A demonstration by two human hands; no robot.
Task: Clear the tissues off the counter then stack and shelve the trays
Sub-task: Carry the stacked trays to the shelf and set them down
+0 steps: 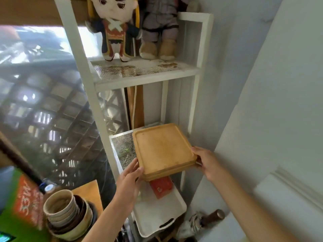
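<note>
Trays lie stacked, half on the mesh shelf; left hand and right hand grip opposite corners. Best to push level, deeper onto the shelf.

Legible text: none.

Items bearing marks, none readable:
- Green and orange sheet, at 8 o'clock in the view, beside the stack of bowls: large pale characters on the orange panel, smeared by blur; neither script nor wording can be told.
- Red box, at 6 o'clock below the wooden trays, lying in the white tray: a small pale mark near its lower edge, too small to read.
- Plush doll, at 12 o'clock on the upper shelf: a white cross on the chest, a pattern and not lettering.

No numbers, brand names or signs can be made out elsewhere.
</note>
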